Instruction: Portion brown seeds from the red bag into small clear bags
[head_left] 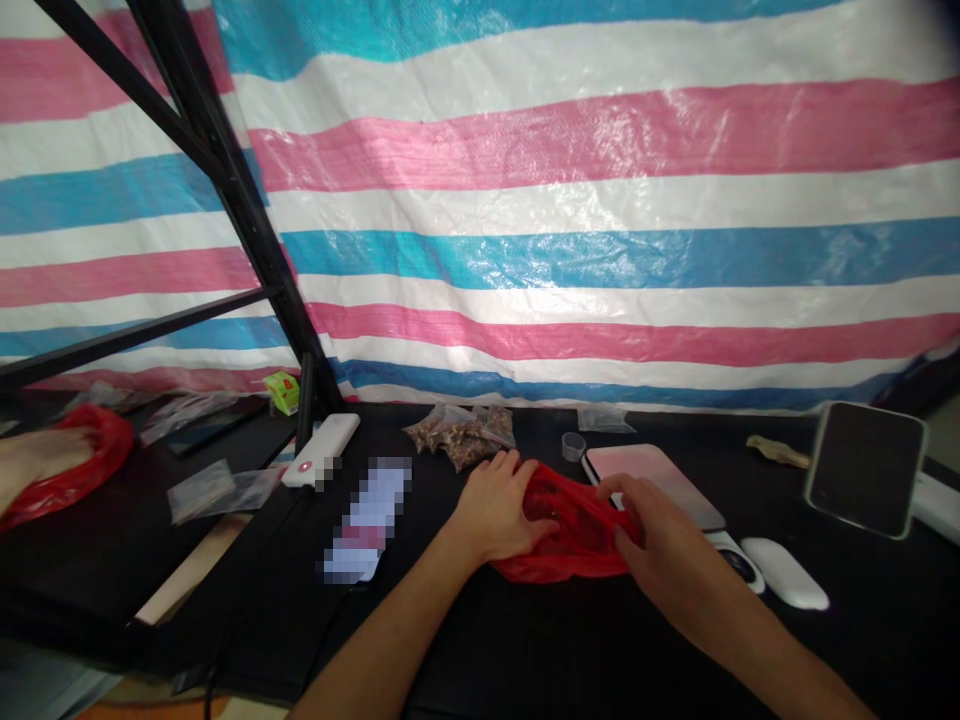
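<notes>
My L hand (496,508) & R hand (660,530) were half-curled, gripping red plastic bag (577,530) nr front of black worktop (525,640); contents too crumpled to make out.

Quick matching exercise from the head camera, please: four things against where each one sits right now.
Things:
1 left hand
2 right hand
3 small clear cup
4 bags of dried plant pieces

Places:
A on the right end of the red plastic bag
B just beyond the bag, beside the pale pink pad
C on the bag's left part
D beyond the left hand

Pairs: 1-C, 2-A, 3-B, 4-D
</notes>
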